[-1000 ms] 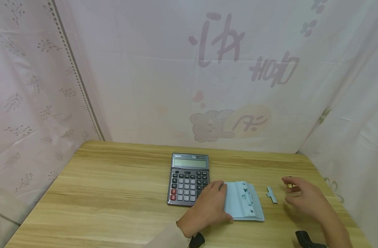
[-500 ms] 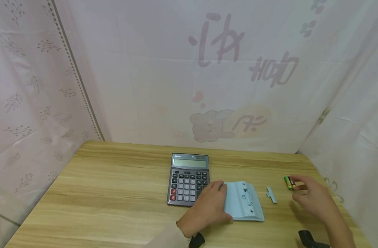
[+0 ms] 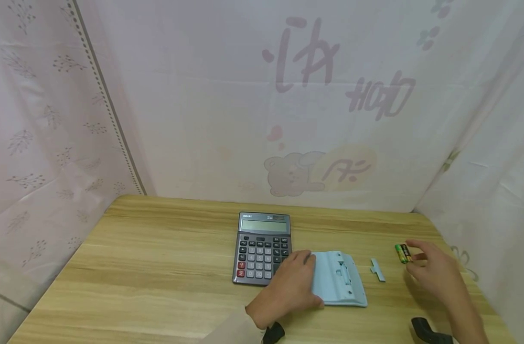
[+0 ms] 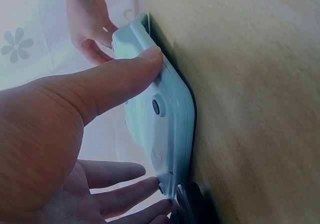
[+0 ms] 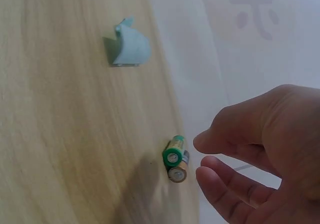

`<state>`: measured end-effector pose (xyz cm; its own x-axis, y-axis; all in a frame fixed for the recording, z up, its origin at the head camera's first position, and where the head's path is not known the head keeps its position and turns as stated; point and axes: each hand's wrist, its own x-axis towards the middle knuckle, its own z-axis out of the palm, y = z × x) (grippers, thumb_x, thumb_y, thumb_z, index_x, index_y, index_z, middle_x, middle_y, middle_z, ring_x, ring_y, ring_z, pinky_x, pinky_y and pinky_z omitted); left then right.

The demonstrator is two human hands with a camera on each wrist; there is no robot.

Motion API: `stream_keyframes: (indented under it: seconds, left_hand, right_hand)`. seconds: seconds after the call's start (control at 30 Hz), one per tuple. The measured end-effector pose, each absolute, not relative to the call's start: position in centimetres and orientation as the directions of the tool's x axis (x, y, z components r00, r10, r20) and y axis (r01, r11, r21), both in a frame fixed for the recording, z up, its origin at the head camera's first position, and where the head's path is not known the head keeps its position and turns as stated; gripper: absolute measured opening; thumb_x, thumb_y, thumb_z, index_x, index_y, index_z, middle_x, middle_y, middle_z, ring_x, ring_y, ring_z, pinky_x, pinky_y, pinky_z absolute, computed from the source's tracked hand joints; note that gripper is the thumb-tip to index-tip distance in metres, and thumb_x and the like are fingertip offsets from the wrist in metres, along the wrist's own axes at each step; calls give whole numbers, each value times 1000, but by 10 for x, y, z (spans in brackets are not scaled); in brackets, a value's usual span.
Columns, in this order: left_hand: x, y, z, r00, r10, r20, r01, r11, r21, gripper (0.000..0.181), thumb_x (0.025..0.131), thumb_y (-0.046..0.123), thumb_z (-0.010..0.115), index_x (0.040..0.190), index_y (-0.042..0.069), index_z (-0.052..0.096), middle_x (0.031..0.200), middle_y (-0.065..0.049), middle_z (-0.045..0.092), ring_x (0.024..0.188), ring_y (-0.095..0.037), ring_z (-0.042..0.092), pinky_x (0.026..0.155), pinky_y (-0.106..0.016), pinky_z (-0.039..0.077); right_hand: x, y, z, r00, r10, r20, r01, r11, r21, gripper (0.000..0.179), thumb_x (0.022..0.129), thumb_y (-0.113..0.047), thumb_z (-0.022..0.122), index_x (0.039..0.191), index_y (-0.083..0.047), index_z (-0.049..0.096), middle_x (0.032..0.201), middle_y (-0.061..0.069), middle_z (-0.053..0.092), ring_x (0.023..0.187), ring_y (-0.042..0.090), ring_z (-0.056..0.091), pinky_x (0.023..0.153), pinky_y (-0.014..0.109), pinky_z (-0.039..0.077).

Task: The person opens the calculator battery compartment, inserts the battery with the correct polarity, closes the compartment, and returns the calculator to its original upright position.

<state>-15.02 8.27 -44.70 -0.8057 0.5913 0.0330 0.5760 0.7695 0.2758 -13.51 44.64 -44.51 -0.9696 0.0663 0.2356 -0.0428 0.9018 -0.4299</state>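
Left hand [image 3: 289,284]: thumb and fingers spread over the pale-blue device [image 3: 338,279], gripping opposite edges. Left wrist view alone gives the round dark foot [image 4: 156,107] near the thumb tip; head view alone, the grey calculator [image 3: 259,251] behind the knuckles. Right hand [image 5: 265,156]: thumb and fingertips parted, just beside a green battery [image 5: 174,150] and copper-ended battery [image 5: 178,173]; right wrist view shows their end faces. Between both hands' fingers, a T-shaped piece [image 3: 377,270].

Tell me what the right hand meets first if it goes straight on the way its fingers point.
Most likely the batteries: they lie side by side just ahead of the right hand. The right wrist view shows a gap, though its depth is hard to judge.
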Motion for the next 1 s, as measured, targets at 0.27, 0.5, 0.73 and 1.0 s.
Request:
stream_keyframes:
  seconds: [0.27, 0.5, 0.73, 1.0]
  left_hand:
    - [-151, 83, -447, -805, 593, 30, 576, 768, 281, 107, 75, 60, 99, 158, 4, 57, 162, -10, 54, 148, -26, 52, 123, -36, 41]
    - [-151, 83, -447, -807, 590, 31, 575, 772, 272, 109, 75, 60, 99, 158, 4, 57, 162, -10, 54, 149, -26, 52, 123, -36, 40]
    - [-151, 84, -447, -813, 582, 23, 565, 779, 273, 110, 74, 61, 99, 158, 5, 57, 163, -10, 54, 149, -26, 51, 123, -36, 40]
    - [-151, 84, -448, -814, 581, 23, 563, 779, 275, 110, 74, 61, 99, 158, 5, 57, 163, -10, 54, 149, -26, 51, 124, -36, 40]
  right_hand:
    - [-142, 446, -450, -972, 39, 230, -55, 919, -389, 61, 84, 8, 73, 143, 11, 60, 133, 42, 63, 100, 54, 72, 62, 40, 51]
    - [-149, 447, -455, -975, 21, 221, -59, 934, -352, 61, 80, 7, 71, 139, 12, 61, 126, 40, 66, 97, 52, 72, 70, 57, 56]
    - [-152, 446, -455, -988, 16, 155, -39, 938, -345, 59, 82, 7, 71, 140, 15, 60, 117, 37, 67, 95, 47, 70, 77, 69, 55]
    - [-153, 444, -455, -989, -7, 149, -57, 942, -331, 58, 80, 8, 72, 137, 15, 63, 118, 35, 68, 93, 42, 70, 78, 67, 55]
